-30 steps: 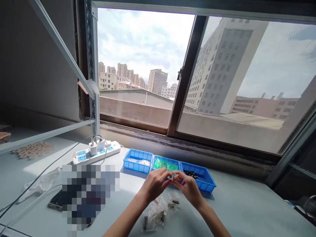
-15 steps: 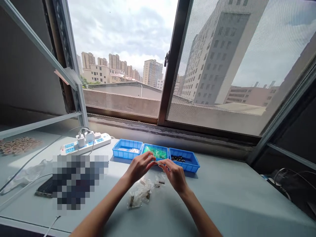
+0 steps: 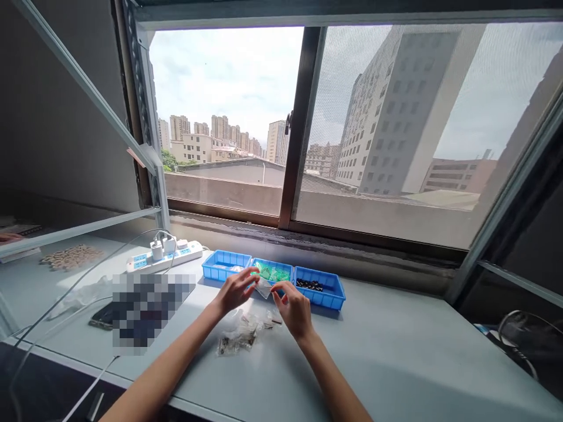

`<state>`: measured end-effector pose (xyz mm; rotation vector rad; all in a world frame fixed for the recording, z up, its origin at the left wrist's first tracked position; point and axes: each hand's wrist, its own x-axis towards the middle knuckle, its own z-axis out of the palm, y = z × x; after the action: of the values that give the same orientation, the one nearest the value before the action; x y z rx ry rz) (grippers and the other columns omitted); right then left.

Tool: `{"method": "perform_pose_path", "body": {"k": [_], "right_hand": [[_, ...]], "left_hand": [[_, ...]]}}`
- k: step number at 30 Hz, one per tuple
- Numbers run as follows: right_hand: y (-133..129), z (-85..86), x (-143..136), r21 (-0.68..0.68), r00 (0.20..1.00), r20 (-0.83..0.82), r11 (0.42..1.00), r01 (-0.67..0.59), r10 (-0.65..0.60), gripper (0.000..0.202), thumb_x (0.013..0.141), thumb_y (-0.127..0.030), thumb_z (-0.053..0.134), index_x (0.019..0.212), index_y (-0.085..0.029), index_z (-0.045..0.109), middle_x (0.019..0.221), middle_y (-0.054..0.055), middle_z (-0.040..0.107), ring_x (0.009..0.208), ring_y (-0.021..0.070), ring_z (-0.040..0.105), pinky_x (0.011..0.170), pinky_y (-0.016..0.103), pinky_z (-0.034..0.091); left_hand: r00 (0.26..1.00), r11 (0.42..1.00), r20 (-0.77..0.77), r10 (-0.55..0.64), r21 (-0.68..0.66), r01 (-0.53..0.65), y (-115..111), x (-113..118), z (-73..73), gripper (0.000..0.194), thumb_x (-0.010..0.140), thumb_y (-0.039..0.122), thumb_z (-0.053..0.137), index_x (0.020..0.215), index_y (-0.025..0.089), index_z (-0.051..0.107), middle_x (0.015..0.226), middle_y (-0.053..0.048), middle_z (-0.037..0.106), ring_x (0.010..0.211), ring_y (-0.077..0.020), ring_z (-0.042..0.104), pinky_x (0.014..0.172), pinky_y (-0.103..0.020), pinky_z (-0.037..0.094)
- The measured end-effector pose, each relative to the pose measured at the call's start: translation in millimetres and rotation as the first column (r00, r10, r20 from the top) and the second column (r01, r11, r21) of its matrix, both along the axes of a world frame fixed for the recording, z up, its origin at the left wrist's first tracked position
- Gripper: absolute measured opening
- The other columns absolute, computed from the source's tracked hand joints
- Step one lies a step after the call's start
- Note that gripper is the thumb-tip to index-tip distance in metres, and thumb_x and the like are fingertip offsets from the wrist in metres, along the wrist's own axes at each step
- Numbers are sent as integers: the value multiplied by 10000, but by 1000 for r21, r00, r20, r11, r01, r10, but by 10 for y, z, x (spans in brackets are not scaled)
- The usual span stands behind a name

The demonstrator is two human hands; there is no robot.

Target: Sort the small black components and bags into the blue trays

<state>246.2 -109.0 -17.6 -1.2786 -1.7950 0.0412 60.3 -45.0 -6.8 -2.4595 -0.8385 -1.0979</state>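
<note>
A small clear plastic bag (image 3: 264, 287) is stretched between my two hands, above the front of the blue bins. My left hand (image 3: 237, 290) pinches its left side, fingers curled. At its right side, my right hand (image 3: 292, 308) grips the bag between thumb and fingers. Whatever is inside it is too small to make out. Below my hands, on the table, lies a loose pile of clear plastic bags (image 3: 240, 334), several with small dark metallic pieces in them.
Behind my hands stand three blue bins: one with pale packets (image 3: 226, 272), one with green pieces (image 3: 271, 272), one with black parts (image 3: 317, 287). A power strip (image 3: 165, 258), a phone (image 3: 102, 316), cables and a heap of small tan pieces (image 3: 70, 257) lie to the left.
My hands have drawn slightly apart, and the clear bag now shows between them. The camera view has tilted up and shifted a little.
</note>
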Motion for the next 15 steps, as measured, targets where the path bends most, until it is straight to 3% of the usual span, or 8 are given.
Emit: {"method": "perform_pose_path", "body": {"k": [3, 6, 9, 11, 15], "right_hand": [[3, 17, -13, 23, 999, -48, 1000, 9, -8, 147, 841, -225, 477, 863, -221, 623, 850, -3, 685, 486, 99, 580, 513, 209, 392], [9, 32, 20, -3, 999, -41, 1000, 7, -7, 167, 838, -250, 463, 878, -220, 622, 879, -2, 691, 477, 97, 579, 494, 213, 384], [8, 51, 66, -75, 997, -35, 995, 63, -66, 165, 812, -244, 485, 888, -227, 631, 850, -13, 700, 471, 103, 573, 509, 225, 388], [0, 62, 93, -124, 996, -1, 988, 88, -89, 166, 794, -227, 496, 878, -230, 639, 803, -18, 699, 498, 118, 582, 513, 231, 384], [-23, 74, 140, -228, 993, 84, 969, 96, -79, 182, 797, -232, 495, 893, -240, 649, 813, -11, 703, 529, 133, 591, 519, 241, 379]], "left_hand": [[961, 990, 239, 139, -56, -129, 100, -209, 88, 153, 836, 195, 420, 724, 190, 525, 971, -51, 651, 694, -105, 596, 587, -182, 459], [812, 938, 469, 347, -194, -288, 226, -481, 149, 138, 790, 202, 453, 653, 189, 459, 926, -36, 655, 617, -104, 562, 500, -185, 404], [656, 840, 524, 543, -354, -412, 333, -679, 124, 75, 768, 202, 499, 697, 193, 478, 808, -24, 652, 631, -132, 576, 527, -209, 401], [631, 808, 506, 588, -397, -436, 389, -740, 72, 33, 784, 214, 504, 808, 195, 515, 742, -16, 644, 620, -145, 585, 541, -225, 409], [672, 803, 448, 589, -413, -429, 458, -755, -28, 160, 809, 213, 485, 948, 188, 560, 761, -43, 656, 695, -177, 613, 633, -271, 455]]}}
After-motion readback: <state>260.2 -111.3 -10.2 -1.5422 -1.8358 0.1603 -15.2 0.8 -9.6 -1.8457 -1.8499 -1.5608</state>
